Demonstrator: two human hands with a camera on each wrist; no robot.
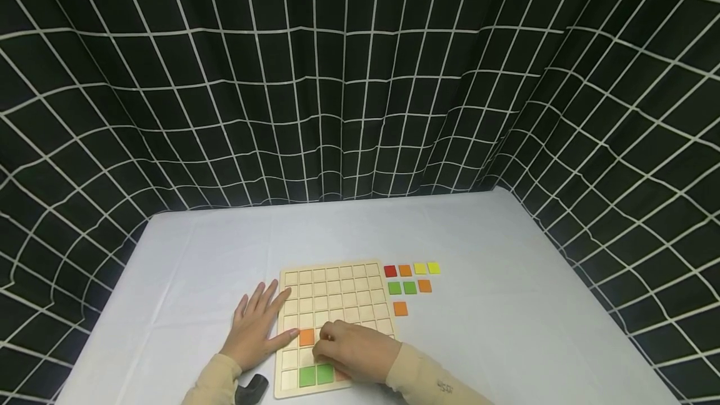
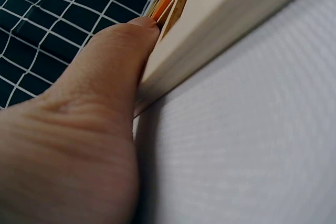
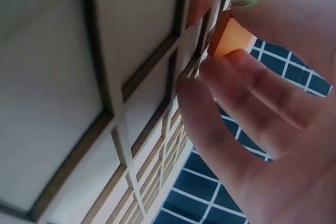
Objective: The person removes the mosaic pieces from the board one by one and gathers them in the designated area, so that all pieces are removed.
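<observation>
A wooden grid board (image 1: pixel 334 289) lies flat on the table. My left hand (image 1: pixel 251 333) rests along its left edge with fingers spread and straight. Its thumb reaches over the rim, close to an orange tile (image 1: pixel 306 337) in the grid. Over the lower part of the board, my right hand (image 1: pixel 360 349) pinches an orange square tile (image 3: pixel 233 38) between thumb and fingers, as the right wrist view shows. The head view hides that tile behind the hand. In the bottom row sit two green tiles (image 1: pixel 325 374) and an orange tile (image 1: pixel 340 376), partly covered by the right hand.
Right of the board lie several loose tiles: a red one (image 1: pixel 390 271), two yellow (image 1: pixel 420 268), two green (image 1: pixel 395 288) and several orange (image 1: pixel 400 309). A white cloth covers the table (image 1: pixel 506 305). Behind hangs a black curtain (image 1: pixel 326 99) with white grid lines.
</observation>
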